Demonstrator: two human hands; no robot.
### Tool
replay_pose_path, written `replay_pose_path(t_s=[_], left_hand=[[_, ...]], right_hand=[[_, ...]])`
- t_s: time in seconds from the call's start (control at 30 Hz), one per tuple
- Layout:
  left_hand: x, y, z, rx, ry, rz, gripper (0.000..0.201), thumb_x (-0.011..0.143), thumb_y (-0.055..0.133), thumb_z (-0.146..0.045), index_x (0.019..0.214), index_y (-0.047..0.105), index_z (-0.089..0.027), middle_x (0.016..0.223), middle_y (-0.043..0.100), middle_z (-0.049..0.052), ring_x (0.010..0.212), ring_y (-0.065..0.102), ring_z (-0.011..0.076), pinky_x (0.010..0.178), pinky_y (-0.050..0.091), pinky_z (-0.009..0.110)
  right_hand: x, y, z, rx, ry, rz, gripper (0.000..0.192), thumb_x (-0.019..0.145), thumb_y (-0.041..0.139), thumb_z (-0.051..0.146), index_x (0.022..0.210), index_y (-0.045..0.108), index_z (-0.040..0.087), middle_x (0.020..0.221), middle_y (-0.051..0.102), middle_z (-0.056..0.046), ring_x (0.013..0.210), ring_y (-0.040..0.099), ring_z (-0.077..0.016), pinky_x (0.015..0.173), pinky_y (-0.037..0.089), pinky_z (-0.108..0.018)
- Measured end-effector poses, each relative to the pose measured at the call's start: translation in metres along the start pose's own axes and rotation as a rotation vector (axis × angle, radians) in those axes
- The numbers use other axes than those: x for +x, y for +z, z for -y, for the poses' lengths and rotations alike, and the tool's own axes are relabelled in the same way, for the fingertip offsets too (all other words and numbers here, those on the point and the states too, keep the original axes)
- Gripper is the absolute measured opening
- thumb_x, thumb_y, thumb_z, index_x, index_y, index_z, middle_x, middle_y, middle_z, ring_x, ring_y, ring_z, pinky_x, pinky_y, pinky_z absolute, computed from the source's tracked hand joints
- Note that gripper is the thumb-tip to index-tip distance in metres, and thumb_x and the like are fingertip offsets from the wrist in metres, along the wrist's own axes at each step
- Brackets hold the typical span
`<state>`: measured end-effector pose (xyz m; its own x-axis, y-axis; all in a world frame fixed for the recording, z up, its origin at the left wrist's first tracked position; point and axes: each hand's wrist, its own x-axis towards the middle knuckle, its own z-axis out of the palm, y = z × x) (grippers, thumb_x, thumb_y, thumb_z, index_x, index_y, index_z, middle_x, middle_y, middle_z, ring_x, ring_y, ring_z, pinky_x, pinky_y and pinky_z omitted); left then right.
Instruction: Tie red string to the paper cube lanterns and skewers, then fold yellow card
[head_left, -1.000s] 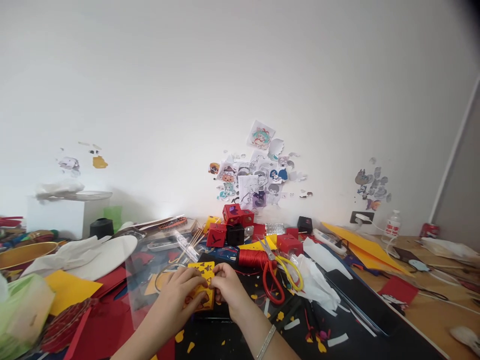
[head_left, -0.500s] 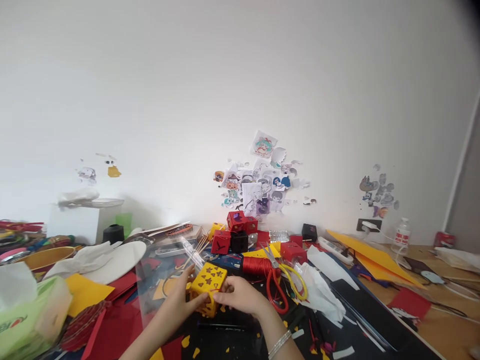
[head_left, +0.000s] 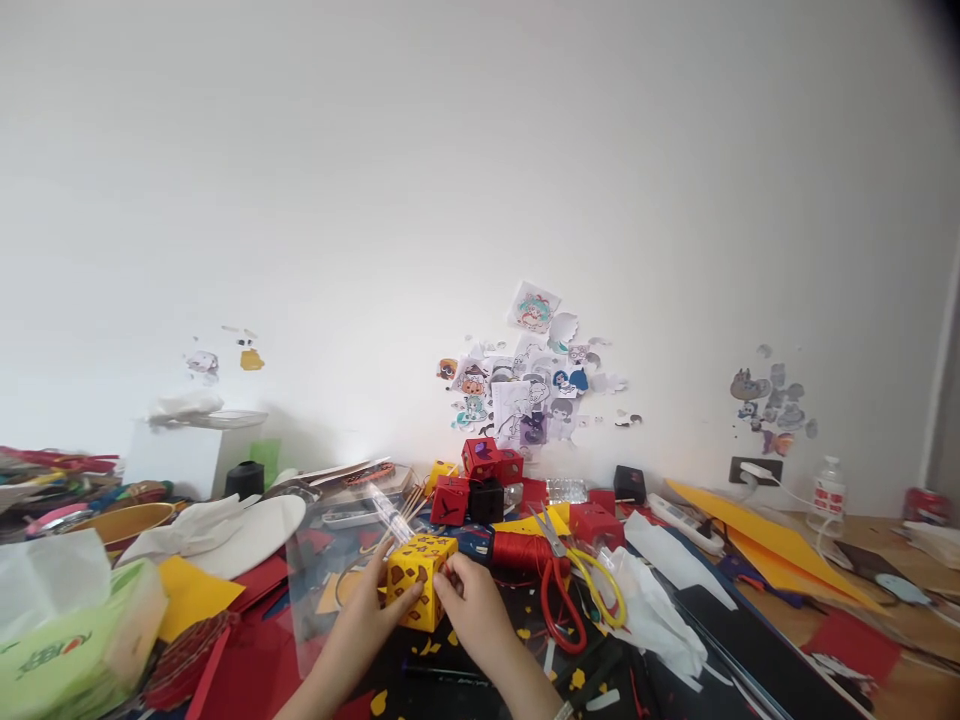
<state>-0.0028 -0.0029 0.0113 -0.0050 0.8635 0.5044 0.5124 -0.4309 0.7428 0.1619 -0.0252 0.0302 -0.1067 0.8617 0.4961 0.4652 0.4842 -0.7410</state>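
Note:
A yellow paper box (head_left: 420, 583) with dark cut-out shapes on its faces is held between my two hands, tilted a little above the dark work surface. My left hand (head_left: 375, 598) is closed round its left side, thumb across the front face. At the right edge, my right hand (head_left: 463, 595) pinches with thumb and fingertips against the box; any small piece between those fingertips is hidden. Beneath the box lies a dark pen (head_left: 450, 672), partly covered by my right forearm. Small yellow paper scraps (head_left: 380, 703) are scattered around it.
Right of my hands lie red-handled scissors (head_left: 559, 600), a yellow ring-shaped thing (head_left: 600, 590) and a spool of red thread (head_left: 517, 550). Red boxes (head_left: 480, 457) stack by the wall. A green tissue pack (head_left: 82, 635) stands left; a bottle (head_left: 827, 490) stands far right.
The box has been tipped so that its front face shows more. My right hand has shifted slightly along its right edge. The whole view has swung a little to the left.

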Motion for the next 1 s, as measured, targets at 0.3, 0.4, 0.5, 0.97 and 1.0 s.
replay_pose_path(t_s=[0.3, 0.4, 0.5, 0.97, 1.0], left_hand=[[-0.002, 0.004, 0.0, 0.001, -0.004, -0.037, 0.054, 0.07, 0.058, -0.051, 0.11, 0.05, -0.017, 0.105, 0.064, 0.01, 0.094, 0.061, 0.027, 0.082, 0.05, 0.042], [-0.003, 0.004, -0.002, -0.055, -0.044, -0.02, 0.058, 0.071, 0.054, -0.054, 0.115, 0.049, -0.016, 0.107, 0.063, 0.011, 0.093, 0.061, 0.0264, 0.081, 0.05, 0.041], [-0.004, 0.003, -0.003, -0.072, -0.073, -0.017, 0.063, 0.071, 0.053, -0.056, 0.118, 0.049, -0.015, 0.11, 0.061, 0.012, 0.095, 0.059, 0.027, 0.084, 0.048, 0.042], [-0.005, -0.007, -0.016, -0.318, -0.129, 0.031, 0.054, 0.069, 0.054, -0.056, 0.113, 0.057, -0.025, 0.111, 0.053, 0.008, 0.102, 0.056, 0.0257, 0.083, 0.051, 0.039], [-0.005, -0.008, -0.016, -0.329, -0.137, 0.029, 0.054, 0.067, 0.056, -0.057, 0.112, 0.058, -0.025, 0.111, 0.053, 0.008, 0.101, 0.056, 0.026, 0.081, 0.052, 0.038]], right_hand=[[-0.004, 0.005, 0.002, -0.249, -0.137, -0.086, 0.017, 0.083, 0.044, 0.025, 0.067, 0.047, 0.02, 0.066, 0.053, -0.002, 0.062, 0.049, -0.0153, 0.055, 0.026, -0.024], [-0.002, 0.006, -0.002, -0.206, -0.123, -0.108, 0.018, 0.082, 0.042, 0.024, 0.065, 0.043, 0.02, 0.062, 0.049, 0.001, 0.058, 0.045, -0.0136, 0.053, 0.026, -0.023], [0.002, 0.005, -0.005, -0.114, -0.11, -0.102, 0.021, 0.082, 0.041, 0.025, 0.062, 0.037, 0.02, 0.057, 0.041, 0.004, 0.054, 0.04, -0.0114, 0.052, 0.025, -0.022], [0.016, -0.002, -0.027, 0.418, 0.082, -0.064, 0.026, 0.077, 0.048, 0.038, 0.064, 0.033, 0.021, 0.058, 0.029, 0.006, 0.054, 0.031, -0.0096, 0.049, 0.025, -0.021], [0.016, -0.002, -0.027, 0.425, 0.097, -0.065, 0.026, 0.076, 0.048, 0.039, 0.065, 0.033, 0.021, 0.058, 0.03, 0.006, 0.053, 0.032, -0.0098, 0.049, 0.026, -0.021]])
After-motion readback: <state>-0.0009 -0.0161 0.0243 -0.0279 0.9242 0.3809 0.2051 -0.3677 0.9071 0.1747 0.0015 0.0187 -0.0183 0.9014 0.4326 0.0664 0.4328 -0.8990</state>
